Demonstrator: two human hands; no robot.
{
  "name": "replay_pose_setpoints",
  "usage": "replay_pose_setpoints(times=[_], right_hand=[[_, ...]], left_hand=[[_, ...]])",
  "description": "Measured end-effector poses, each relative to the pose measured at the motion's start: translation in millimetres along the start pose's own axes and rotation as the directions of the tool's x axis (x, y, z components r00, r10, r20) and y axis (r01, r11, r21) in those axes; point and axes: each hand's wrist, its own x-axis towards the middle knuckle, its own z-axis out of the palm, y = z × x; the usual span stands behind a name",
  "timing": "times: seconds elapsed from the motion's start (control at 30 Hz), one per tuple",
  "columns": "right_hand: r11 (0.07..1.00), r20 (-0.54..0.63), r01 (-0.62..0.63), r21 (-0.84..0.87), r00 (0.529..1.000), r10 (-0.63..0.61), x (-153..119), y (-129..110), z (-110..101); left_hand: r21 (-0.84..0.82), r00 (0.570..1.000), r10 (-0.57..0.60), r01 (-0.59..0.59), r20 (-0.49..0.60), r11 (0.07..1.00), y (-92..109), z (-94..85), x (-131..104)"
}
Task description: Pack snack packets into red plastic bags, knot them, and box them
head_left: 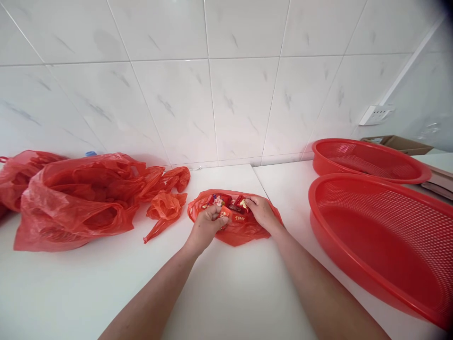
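Observation:
An opened red plastic bag [235, 236] lies spread on the white table, with several small wrapped packets [235, 208] in it, mostly red with gold or white print. My left hand [207, 226] pinches a red packet [225, 214] between thumb and fingers at the bag's left part. At the right part, my right hand [261, 212] has its fingers closed on the edge of a red and gold packet [242, 202]. Other packets lie between the two hands.
Large red plastic bags [78, 198] fill the left, beside a small crumpled red bag [166, 208]. Two red perforated baskets [354, 252] stand at the right. A cardboard box [406, 143] and a wall socket [377, 114] are at the far right. A tiled wall [244, 104] rises behind.

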Motion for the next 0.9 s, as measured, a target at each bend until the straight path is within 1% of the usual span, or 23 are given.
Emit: replay_pose_setpoints(times=[0.07, 0.1, 0.13, 0.23, 0.33, 0.43, 0.53, 0.6, 0.63, 0.7, 0.77, 0.83, 0.9], right_hand=[[1.0, 0.009, 0.011, 0.014, 1.0, -0.011, 0, 0, 1], [1.0, 0.018, 0.015, 0.012, 1.0, -0.016, 0, 0, 1], [1.0, 0.026, 0.016, 0.008, 1.0, -0.016, 0, 0, 1], [1.0, 0.05, 0.017, 0.003, 0.999, -0.017, 0, 0, 2], [1.0, 0.018, 0.023, -0.009, 1.0, -0.023, -3, -3, 3], [0.995, -0.038, 0.065, -0.077, 0.997, -0.068, -6, -8, 5], [0.983, -0.023, 0.14, -0.117, 0.989, -0.143, -9, -12, 8], [0.969, -0.015, 0.19, -0.16, 0.981, -0.195, -11, -13, 10], [0.956, 0.001, 0.205, -0.208, 0.978, -0.21, -11, -13, 10], [0.916, 0.082, 0.206, -0.344, 0.979, -0.189, -13, -13, 11], [0.864, 0.179, 0.19, -0.466, 0.977, -0.119, -14, -12, 10], [0.833, 0.225, 0.174, -0.525, 0.972, -0.061, -15, -11, 9], [0.827, 0.232, 0.164, -0.538, 0.972, -0.042, -15, -11, 8]], left_hand=[[-0.19, 0.996, -0.036, 0.052, 0.084, 0.98, 3, -2.1, -6], [-0.264, 0.992, -0.053, 0.08, 0.111, 0.961, 4, -2.8, -8], [-0.299, 0.991, -0.066, 0.098, 0.118, 0.949, 4, -3.3, -9], [-0.314, 0.992, -0.09, 0.113, 0.086, 0.943, 4, -3.6, -9], [-0.27, 0.995, -0.095, 0.09, -0.005, 0.959, 4, -2.8, -5], [-0.178, 0.994, -0.073, 0.056, -0.088, 0.982, 6, -0.7, -1], [-0.054, 0.991, -0.028, 0.021, -0.131, 0.998, 8, 3.5, 2], [0.082, 0.987, 0.03, -0.017, -0.156, 0.996, 8, 6.9, 3], [0.172, 0.985, 0.074, -0.047, -0.156, 0.984, 8, 8.5, 3], [0.351, 0.98, 0.171, -0.124, -0.104, 0.928, 6, 11.1, 3], [0.481, 0.974, 0.224, -0.187, -0.02, 0.856, 3, 13.1, 1], [0.56, 0.978, 0.208, -0.182, 0.017, 0.809, 0, 14.7, 0], [0.608, 0.987, 0.158, -0.14, 0.025, 0.781, -4, 16.1, -1]])
